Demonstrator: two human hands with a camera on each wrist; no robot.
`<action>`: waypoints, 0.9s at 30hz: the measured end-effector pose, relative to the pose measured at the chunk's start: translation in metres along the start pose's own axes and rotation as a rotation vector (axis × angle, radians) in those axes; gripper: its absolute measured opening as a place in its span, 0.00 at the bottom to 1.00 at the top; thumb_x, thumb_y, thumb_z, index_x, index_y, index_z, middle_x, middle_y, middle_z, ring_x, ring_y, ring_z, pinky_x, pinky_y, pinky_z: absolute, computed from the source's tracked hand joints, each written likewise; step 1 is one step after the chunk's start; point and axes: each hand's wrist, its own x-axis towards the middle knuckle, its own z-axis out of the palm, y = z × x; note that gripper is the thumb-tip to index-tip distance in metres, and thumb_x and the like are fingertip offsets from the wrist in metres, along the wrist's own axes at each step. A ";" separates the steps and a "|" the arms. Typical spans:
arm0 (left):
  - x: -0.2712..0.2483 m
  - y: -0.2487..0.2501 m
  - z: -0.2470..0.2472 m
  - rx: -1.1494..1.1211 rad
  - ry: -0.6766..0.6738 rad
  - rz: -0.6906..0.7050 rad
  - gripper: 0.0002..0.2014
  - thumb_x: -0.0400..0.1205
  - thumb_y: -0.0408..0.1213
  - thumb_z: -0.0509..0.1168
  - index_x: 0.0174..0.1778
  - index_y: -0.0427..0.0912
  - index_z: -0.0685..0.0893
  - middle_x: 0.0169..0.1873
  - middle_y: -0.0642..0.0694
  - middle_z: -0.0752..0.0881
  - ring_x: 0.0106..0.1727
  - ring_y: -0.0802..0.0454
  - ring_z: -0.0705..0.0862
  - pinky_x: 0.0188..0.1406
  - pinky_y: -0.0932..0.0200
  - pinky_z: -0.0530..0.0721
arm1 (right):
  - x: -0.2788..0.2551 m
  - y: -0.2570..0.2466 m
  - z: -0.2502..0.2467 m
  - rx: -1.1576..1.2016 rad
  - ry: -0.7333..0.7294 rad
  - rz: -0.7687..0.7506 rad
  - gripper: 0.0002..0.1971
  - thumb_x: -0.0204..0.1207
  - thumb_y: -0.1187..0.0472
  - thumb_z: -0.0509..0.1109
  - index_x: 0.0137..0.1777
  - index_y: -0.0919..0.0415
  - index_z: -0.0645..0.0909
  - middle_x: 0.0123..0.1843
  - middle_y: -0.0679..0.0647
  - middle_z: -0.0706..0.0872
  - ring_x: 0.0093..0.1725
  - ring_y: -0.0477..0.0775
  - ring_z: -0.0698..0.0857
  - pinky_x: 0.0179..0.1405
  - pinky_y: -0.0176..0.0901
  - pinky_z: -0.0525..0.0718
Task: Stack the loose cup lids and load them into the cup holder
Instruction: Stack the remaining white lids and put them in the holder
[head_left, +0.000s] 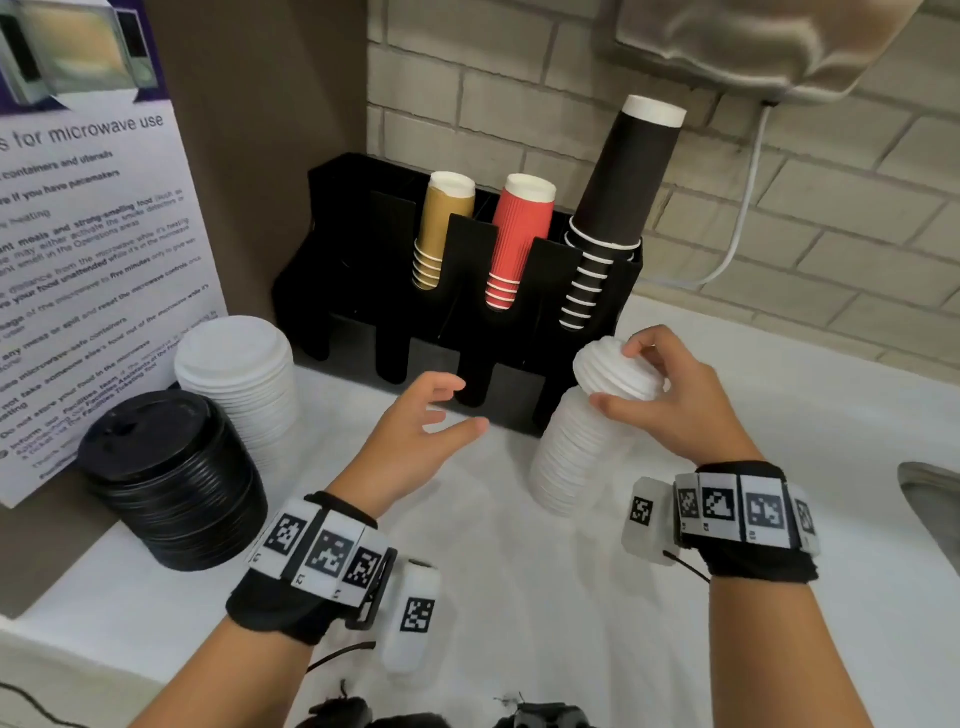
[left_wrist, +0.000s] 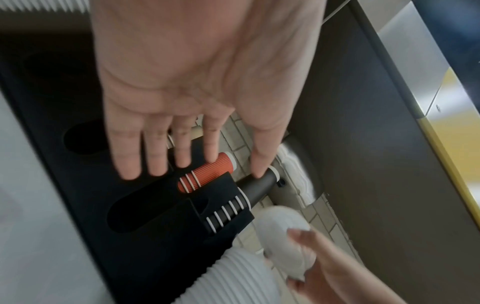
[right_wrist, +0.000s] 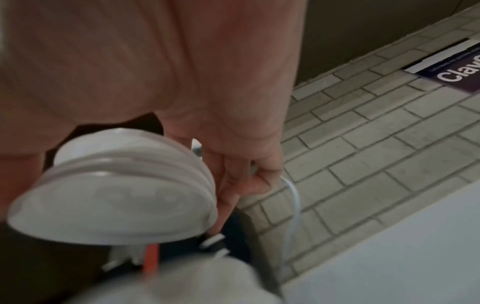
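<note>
My right hand (head_left: 675, 400) pinched a small clump of white lids (head_left: 618, 369), tilted atop the tall lid stack (head_left: 576, 457) directly beneath it. My left hand (head_left: 415, 441), spread and holding 0 lids, hovered farther off, facing the cup holder (head_left: 363, 312) beyond.

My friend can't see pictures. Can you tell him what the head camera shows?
The right hand holds a few white plastic lids atop a tall white lid stack before a black cup holder; the left hand hovers open.
</note>
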 end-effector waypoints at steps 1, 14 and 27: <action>0.000 0.004 -0.002 -0.039 -0.003 0.035 0.24 0.77 0.49 0.71 0.69 0.58 0.75 0.68 0.59 0.76 0.69 0.59 0.77 0.58 0.57 0.78 | 0.000 -0.011 0.001 0.034 0.005 -0.033 0.23 0.62 0.56 0.83 0.51 0.51 0.73 0.47 0.43 0.82 0.44 0.40 0.81 0.34 0.25 0.76; 0.007 0.002 -0.031 -0.737 -0.192 0.045 0.28 0.76 0.52 0.65 0.74 0.58 0.71 0.65 0.44 0.83 0.61 0.48 0.87 0.50 0.49 0.89 | -0.006 -0.092 0.103 0.280 -0.343 -0.140 0.21 0.70 0.59 0.79 0.58 0.58 0.74 0.59 0.50 0.82 0.61 0.49 0.82 0.57 0.61 0.83; 0.015 -0.014 -0.061 -0.655 -0.248 0.022 0.31 0.74 0.56 0.65 0.74 0.56 0.70 0.70 0.41 0.79 0.68 0.44 0.83 0.57 0.38 0.87 | 0.001 -0.111 0.127 0.329 -0.397 -0.117 0.32 0.65 0.61 0.83 0.68 0.43 0.78 0.65 0.39 0.81 0.63 0.44 0.82 0.50 0.43 0.89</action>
